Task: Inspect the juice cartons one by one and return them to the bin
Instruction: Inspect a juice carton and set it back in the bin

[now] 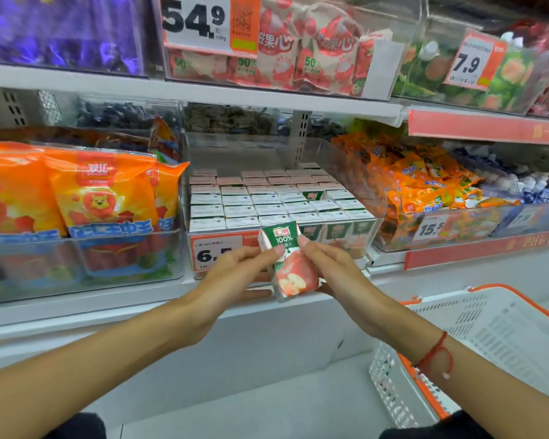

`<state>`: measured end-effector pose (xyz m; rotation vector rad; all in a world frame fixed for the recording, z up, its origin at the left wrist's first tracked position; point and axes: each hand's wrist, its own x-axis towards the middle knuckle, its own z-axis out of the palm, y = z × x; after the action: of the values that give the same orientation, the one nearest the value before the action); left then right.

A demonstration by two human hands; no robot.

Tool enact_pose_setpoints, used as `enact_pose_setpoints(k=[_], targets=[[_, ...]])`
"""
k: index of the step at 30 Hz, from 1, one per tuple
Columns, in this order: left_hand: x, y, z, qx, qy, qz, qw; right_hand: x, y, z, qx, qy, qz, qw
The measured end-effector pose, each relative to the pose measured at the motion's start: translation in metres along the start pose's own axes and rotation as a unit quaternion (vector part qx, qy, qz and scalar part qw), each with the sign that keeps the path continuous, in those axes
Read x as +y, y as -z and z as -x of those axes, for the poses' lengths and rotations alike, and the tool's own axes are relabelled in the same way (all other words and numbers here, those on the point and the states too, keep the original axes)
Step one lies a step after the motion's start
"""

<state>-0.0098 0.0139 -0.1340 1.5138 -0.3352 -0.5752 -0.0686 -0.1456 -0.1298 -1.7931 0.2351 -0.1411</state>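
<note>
A small juice carton point(290, 264), green on top with a red apple picture below, is held up in front of the shelf, tilted slightly. My left hand point(235, 274) grips its left side with the thumb on the front. My right hand point(333, 270) grips its right side, thumb also on the front. Behind it stands the clear plastic bin point(373, 229) packed with several rows of the same cartons point(267, 201), white tops up. One carton in the middle rows sits lower, showing its green face point(313, 195).
Orange snack bags point(86, 191) fill the bin to the left, orange candy packs point(425, 182) the bin to the right. A price tag point(216, 251) is on the bin front. A white and orange shopping basket point(488, 340) sits at lower right. Shelves of packets run above.
</note>
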Motion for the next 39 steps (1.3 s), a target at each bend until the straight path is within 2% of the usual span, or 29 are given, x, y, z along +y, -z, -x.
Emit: enact_pose_setpoints(k=[5, 9, 11, 15, 18, 20, 23, 25, 28, 31, 34, 39], targets=[[-0.002, -0.001, -0.002, 0.022, -0.054, -0.008, 0.998, -0.001, 0.005, -0.005, -0.008, -0.005, -0.023, 1.0], [-0.002, 0.004, -0.004, 0.035, -0.075, -0.01, 0.997, -0.006, 0.02, -0.003, -0.141, -0.022, -0.055, 0.988], [-0.003, 0.005, -0.005, 0.03, -0.083, -0.009, 0.996, -0.005, 0.024, -0.002, -0.171, -0.019, -0.076, 0.982], [-0.002, 0.002, -0.004, 0.042, -0.123, -0.005, 0.992, -0.005, 0.02, 0.003, -0.106, 0.034, -0.067, 0.992], [0.004, 0.002, -0.004, 0.085, -0.163, -0.012, 0.983, -0.009, 0.012, 0.007, 0.007, 0.093, 0.004, 0.996], [0.008, -0.002, -0.001, 0.084, -0.175, -0.012, 0.981, -0.011, 0.004, 0.01, 0.063, 0.128, 0.045, 0.989], [0.008, -0.006, 0.0, 0.08, -0.178, -0.042, 0.98, -0.009, -0.005, 0.013, 0.089, 0.161, 0.112, 0.976], [0.011, 0.001, -0.002, 0.075, -0.149, -0.062, 0.984, -0.009, -0.003, 0.012, 0.067, 0.148, 0.118, 0.98], [0.018, 0.015, -0.003, -0.009, -0.091, -0.065, 0.994, -0.014, 0.003, 0.01, 0.007, 0.075, 0.033, 0.997], [0.024, 0.02, -0.002, -0.063, -0.053, -0.063, 0.995, -0.016, 0.007, 0.01, -0.01, 0.032, 0.006, 0.999], [0.024, 0.021, -0.003, -0.067, -0.044, -0.039, 0.996, -0.014, 0.008, 0.009, -0.023, 0.005, -0.039, 0.999], [0.024, 0.02, -0.004, -0.047, -0.057, 0.021, 0.997, -0.011, 0.008, 0.008, -0.121, -0.02, -0.082, 0.989]])
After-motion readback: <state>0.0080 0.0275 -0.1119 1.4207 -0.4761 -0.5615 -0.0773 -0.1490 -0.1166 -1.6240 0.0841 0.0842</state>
